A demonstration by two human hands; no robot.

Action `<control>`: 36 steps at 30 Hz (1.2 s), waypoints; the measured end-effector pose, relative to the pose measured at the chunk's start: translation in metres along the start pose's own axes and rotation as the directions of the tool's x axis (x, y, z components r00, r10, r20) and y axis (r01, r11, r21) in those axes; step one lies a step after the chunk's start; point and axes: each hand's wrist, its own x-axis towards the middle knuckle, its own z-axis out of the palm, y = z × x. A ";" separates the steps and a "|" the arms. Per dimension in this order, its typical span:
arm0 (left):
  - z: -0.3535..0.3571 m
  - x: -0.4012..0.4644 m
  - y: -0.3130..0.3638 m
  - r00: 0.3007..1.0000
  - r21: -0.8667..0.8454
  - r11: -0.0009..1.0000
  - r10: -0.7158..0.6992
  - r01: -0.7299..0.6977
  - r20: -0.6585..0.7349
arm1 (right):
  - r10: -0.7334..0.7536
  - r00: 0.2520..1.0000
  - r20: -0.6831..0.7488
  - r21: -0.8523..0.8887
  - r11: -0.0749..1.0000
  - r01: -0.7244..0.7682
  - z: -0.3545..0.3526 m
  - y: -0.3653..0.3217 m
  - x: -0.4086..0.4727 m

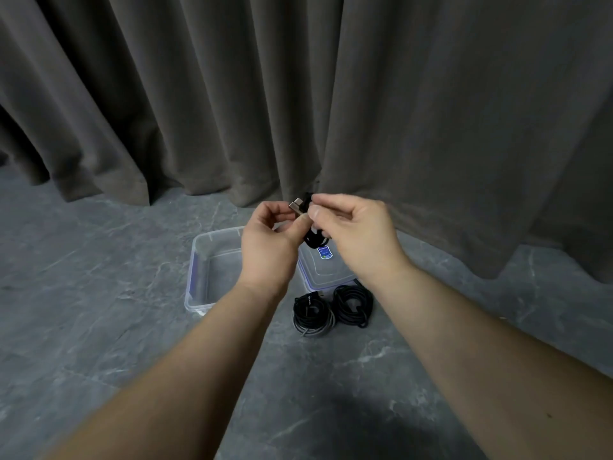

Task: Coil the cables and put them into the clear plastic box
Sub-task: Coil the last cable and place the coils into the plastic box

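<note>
Both hands hold one small black cable (313,239) in the air above the floor. My left hand (270,244) pinches its silver plug end (296,207). My right hand (355,237) grips the coiled part, whose loop hangs below the fingers. The clear plastic box (202,270) lies open on the floor behind my left hand, with nothing visible inside. Its clear lid (326,273), with a blue sticker, rests to the right of it. Two coiled black cables lie in front of the lid: one (311,313) on the left, one (353,305) on the right.
The floor (99,293) is grey marbled stone. A heavy grey-brown curtain (298,94) hangs across the whole back, its hem reaching the floor just behind the box and lid.
</note>
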 end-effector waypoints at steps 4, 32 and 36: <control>-0.001 -0.006 0.000 0.996 0.030 0.999 0.016 -0.019 0.092 | 0.051 0.999 -0.017 0.060 0.997 -0.050 -0.003 0.006 0.000; 0.003 -0.001 0.012 0.993 0.265 0.963 -0.071 0.044 0.091 | 0.120 0.993 -0.021 0.188 0.976 -0.114 -0.008 0.009 -0.002; 0.002 -0.001 0.012 0.993 0.227 0.971 -0.090 0.069 0.080 | 0.124 0.992 -0.011 0.196 0.973 -0.120 -0.006 0.007 -0.003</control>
